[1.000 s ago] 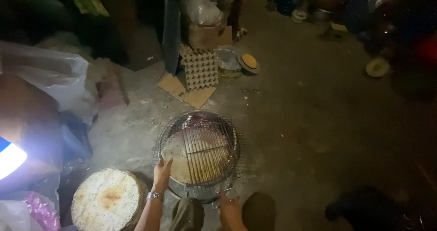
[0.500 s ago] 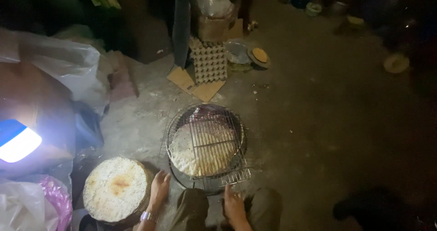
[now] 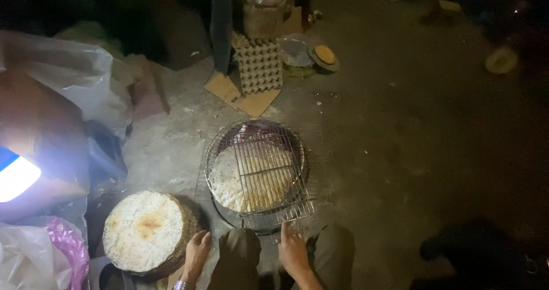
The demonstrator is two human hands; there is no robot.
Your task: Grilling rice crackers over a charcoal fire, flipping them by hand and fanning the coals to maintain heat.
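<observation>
Well under way, by the look of it: one round flat cake (image 3: 251,176), pale and speckled, clamped flat inside the wire grill rack (image 3: 269,173) over the round brazier (image 3: 257,224) on the floor, near the middle of the view. Only faintly browned so far (so probably some toasting left, though hard to judge in this dim light). Finished pieces, judging from the brown patch on the top one, piled in a stack of flat cakes (image 3: 146,230) at about 8 o'clock from the brazier, just beside it.

Left hand (image 3: 196,256) loosely open, fingers relaxed and a little curled, resting at the right edge of the stack, at about 4 o'clock of it; touching the stack or only near it, impossible to tell. Nothing grasped.

Right hand (image 3: 293,250) open too, index finger stretched up toward the near edge of the rack at 6 o'clock, reaching it or almost. Holding nothing.

Farther off at 12 o'clock: a grey egg tray (image 3: 260,66) standing against a post, flat cardboard pieces (image 3: 240,96) below it. At 9 o'clock, white plastic bags (image 3: 80,78).
</observation>
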